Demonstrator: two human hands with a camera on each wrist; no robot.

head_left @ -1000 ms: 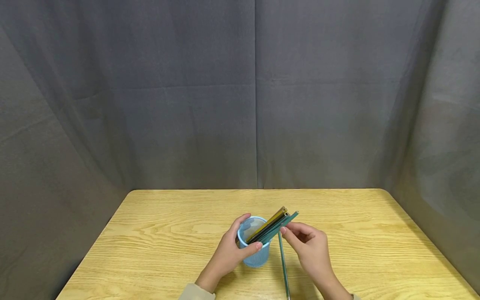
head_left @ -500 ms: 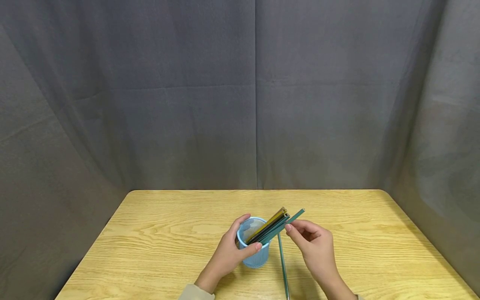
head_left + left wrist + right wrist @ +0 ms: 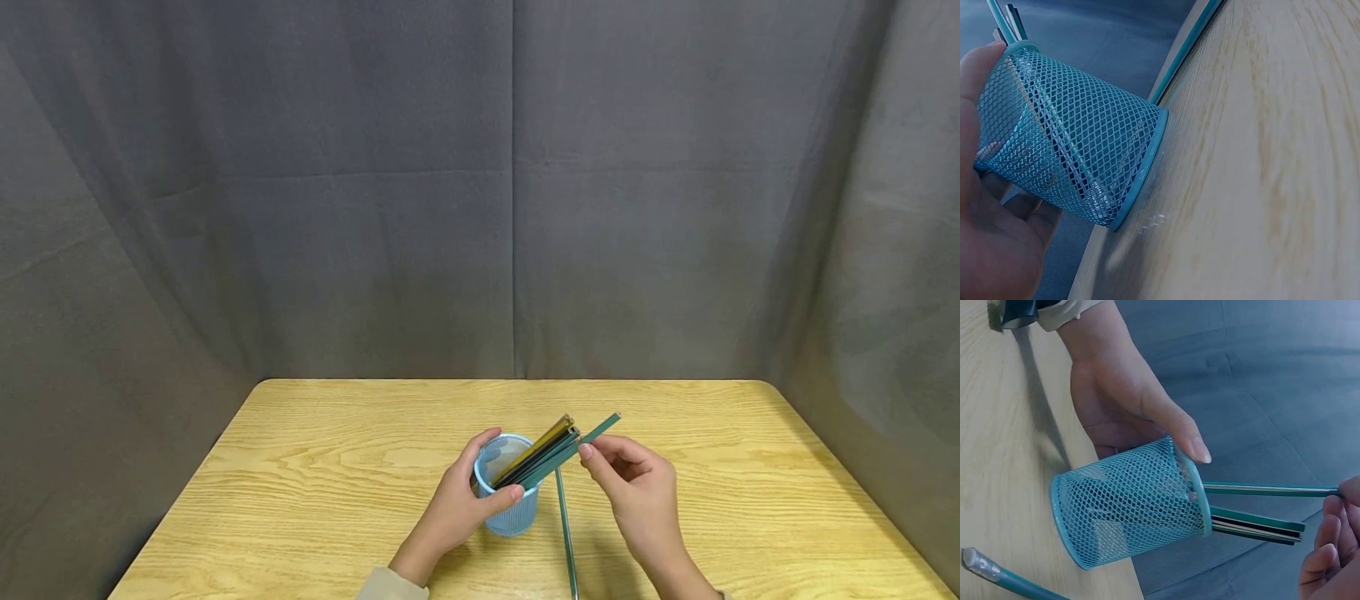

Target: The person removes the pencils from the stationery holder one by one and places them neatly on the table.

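A light-blue mesh pencil cup (image 3: 512,522) is held by my left hand (image 3: 453,510), thumb across the near side of the rim and fingers round the far side. The cup leans to the right in the head view. A bundle of pencils (image 3: 536,454), yellow, black and green, slants out of its mouth. My right hand (image 3: 641,492) pinches one green pencil (image 3: 1272,489) between thumb and fingertips. This pencil sticks out farther than the bundle, its lower part still inside the cup. Another green pencil (image 3: 566,533) lies on the table between the hands.
The wood-grain table (image 3: 337,467) stretches to both sides of the hands. Grey curtains (image 3: 360,208) hang behind it and along both sides. In the right wrist view a dark object (image 3: 1019,314) shows by the left sleeve (image 3: 1066,314).
My right hand has moved up and to the right, drawing the green pencil farther out of the cup and apart from the bundle. The left hand and cup have stayed nearly still.
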